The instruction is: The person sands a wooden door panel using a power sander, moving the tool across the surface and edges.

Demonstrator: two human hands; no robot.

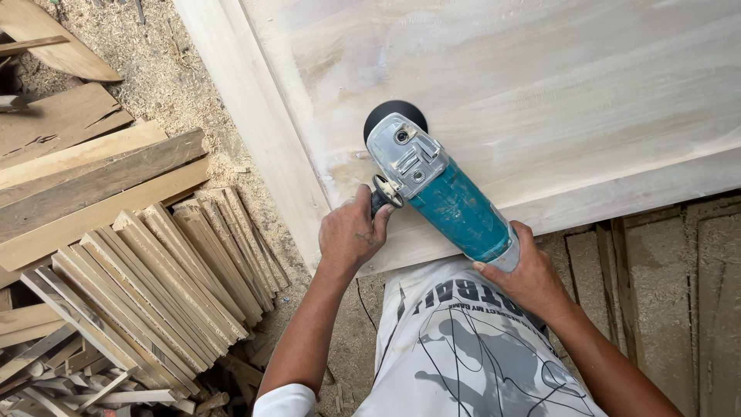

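Observation:
A teal angle grinder (448,202) with a grey metal head and a black round disc (390,114) rests on a large pale wooden panel (540,93), disc near the panel's left side. My left hand (351,232) is closed around the grinder's black side handle. My right hand (529,274) grips the rear end of the teal body, close to the panel's near edge.
A stack of thin wood slats (154,286) lies on the ground at left, with wider planks (85,177) behind them. Sawdust (170,77) covers the ground beside the panel. Flat boards (664,270) lie under the panel at right.

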